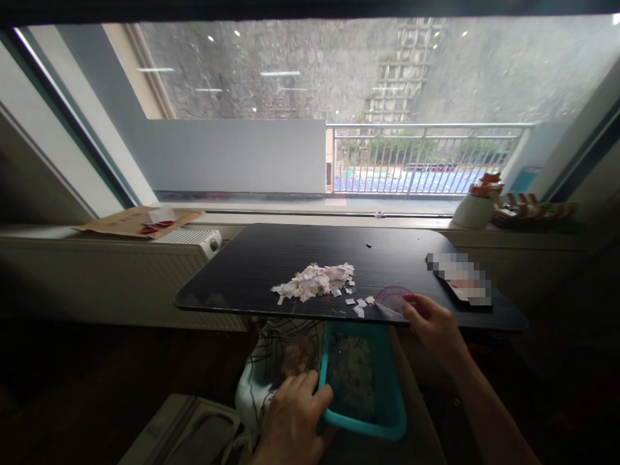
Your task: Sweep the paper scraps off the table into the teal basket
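My right hand (pixel 433 323) pinches a translucent pinkish protractor (pixel 391 298) by its right end, low over the table near its front edge. A few loose paper scraps (pixel 359 303) lie just left of the protractor. Further left is a heap of small white torn paper pieces (pixel 317 281) on the dark table (pixel 252 255). Below the table edge, my left hand (pixel 300 407) is closed on the left rim of a teal plastic basket (pixel 396 407). More paper pieces (pixel 356 371) cover the basket's bottom.
A phone-like object (pixel 462 281), partly blurred out, lies at the table's right. Red-handled scissors (pixel 157 227) rest on a brown paper envelope (pixel 109 223) by the radiator (pixel 159 271). A white pot (pixel 472 210) stands on the right windowsill. A patterned bag (pixel 259 361) hangs beside the basket.
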Available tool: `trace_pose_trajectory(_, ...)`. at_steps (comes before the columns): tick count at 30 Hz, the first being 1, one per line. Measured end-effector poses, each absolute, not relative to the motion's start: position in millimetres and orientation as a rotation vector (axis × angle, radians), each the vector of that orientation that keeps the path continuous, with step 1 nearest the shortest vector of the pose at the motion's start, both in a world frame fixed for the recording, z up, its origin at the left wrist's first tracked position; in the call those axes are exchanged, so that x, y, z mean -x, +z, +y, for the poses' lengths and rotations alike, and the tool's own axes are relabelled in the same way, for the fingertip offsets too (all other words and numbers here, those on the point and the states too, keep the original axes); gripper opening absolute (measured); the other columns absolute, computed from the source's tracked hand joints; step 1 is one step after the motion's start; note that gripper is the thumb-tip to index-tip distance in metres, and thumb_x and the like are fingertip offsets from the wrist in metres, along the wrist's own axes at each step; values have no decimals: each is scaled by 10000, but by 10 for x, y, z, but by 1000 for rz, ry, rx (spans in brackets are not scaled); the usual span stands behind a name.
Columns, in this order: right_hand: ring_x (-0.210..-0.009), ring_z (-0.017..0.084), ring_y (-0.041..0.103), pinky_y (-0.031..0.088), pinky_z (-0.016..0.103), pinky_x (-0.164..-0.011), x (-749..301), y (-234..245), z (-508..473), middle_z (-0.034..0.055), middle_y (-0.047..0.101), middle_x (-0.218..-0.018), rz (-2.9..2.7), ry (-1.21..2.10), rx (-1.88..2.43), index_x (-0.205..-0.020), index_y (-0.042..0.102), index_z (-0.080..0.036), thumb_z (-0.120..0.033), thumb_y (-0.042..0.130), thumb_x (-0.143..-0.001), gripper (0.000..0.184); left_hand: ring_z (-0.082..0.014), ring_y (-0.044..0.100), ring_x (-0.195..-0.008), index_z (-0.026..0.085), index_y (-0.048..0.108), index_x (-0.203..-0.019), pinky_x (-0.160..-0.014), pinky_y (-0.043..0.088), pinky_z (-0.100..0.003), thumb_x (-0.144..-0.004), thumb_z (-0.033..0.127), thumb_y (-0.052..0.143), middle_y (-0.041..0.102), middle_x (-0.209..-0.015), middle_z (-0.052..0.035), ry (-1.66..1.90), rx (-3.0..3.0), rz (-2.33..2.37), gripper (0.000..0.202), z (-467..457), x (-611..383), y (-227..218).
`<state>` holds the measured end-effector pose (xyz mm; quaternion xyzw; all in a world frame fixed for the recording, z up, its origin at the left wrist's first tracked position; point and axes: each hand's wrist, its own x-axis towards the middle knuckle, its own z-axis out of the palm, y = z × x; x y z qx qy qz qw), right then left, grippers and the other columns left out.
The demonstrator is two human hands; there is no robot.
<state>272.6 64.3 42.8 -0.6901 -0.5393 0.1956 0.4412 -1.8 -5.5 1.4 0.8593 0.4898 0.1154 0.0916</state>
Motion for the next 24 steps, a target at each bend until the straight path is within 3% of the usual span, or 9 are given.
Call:
trace_pose_trajectory(7, -530, 155, 569, 449, 262, -502, -2499, 582, 705, 29, 644, -642, -1372, 607, 1561, -992, 652, -127, -457, 547, -762, 415, -224, 497, -800, 236, 547, -794, -670, 306, -333, -745, 235, 631, 548, -871, -19, 334, -2571, 1473, 97, -45, 38, -19)
trace_pose_trajectory(13, -598, 185, 602, 461, 282, -555, -2629, 521, 725, 50, 667, -689, -1379, 468, 1692, -969, 660, -144, -451, 554, -759, 387, -224, 498, -815, 239, 547, -806, -680, 308, -332, -749, 241, 640, 549, -880, -16, 353, -2559, 1460, 109, -62, 19, -16)
trace_pose_trajectory(20, -576, 160, 574, 456, 266, -540, -2404, 555, 760, 38, 657, -695, -1448, 633, 1537, -983, 651, -141, -448, 531, -779, 388, -226, 496, -798, 235, 541, -784, -672, 303, -337, -720, 201, 632, 543, -856, -16, 365, -2574, 1483, 116, -48, 32, -30)
trace_pose_trajectory(24, -603, 174, 590, 454, 277, -567, -2536, 530, 738, 34, 652, -679, -1486, 506, 1619, -966, 659, -156, -460, 538, -775, 380, -227, 497, -801, 236, 542, -784, -672, 301, -337, -736, 215, 632, 542, -855, -15, 368, -2568, 1478, 104, -62, 30, -25)
